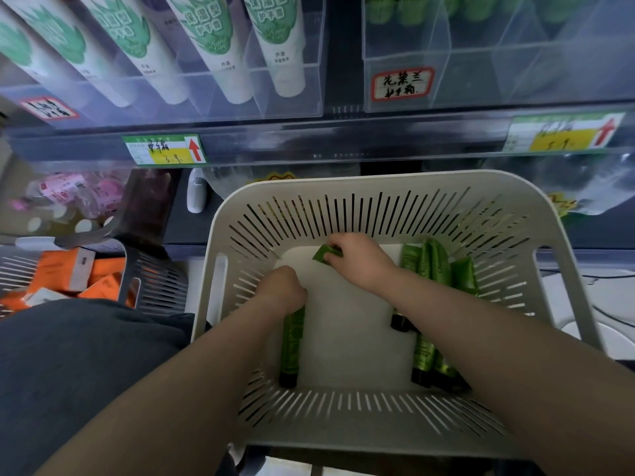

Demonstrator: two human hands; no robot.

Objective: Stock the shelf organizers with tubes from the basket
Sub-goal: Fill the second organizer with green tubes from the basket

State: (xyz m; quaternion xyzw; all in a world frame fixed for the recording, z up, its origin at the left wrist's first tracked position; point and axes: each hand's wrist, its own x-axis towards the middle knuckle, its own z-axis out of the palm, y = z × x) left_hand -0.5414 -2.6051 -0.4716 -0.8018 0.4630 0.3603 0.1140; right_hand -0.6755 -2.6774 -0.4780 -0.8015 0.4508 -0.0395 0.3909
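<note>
A white slotted basket [563, 269] sits below the shelf, and both my hands are inside it. My left hand [280, 286] grips the upper end of a green tube [292, 345] with a dark cap that lies along the basket's left side. My right hand [357, 259] pinches the flat end of another green tube [324, 252] near the back of the basket. Several more green tubes [433, 269] lie heaped along the right side, partly hidden by my right forearm. Clear shelf organizers [405, 42] stand on the shelf above.
The left organizer [292, 104] holds white tubes with green leaf print [275, 39]. Price labels [163, 149] run along the shelf rail. A grey basket [154, 286] with orange boxes stands at the left, beside my dark-clothed leg. Bagged goods lie on the lower shelf.
</note>
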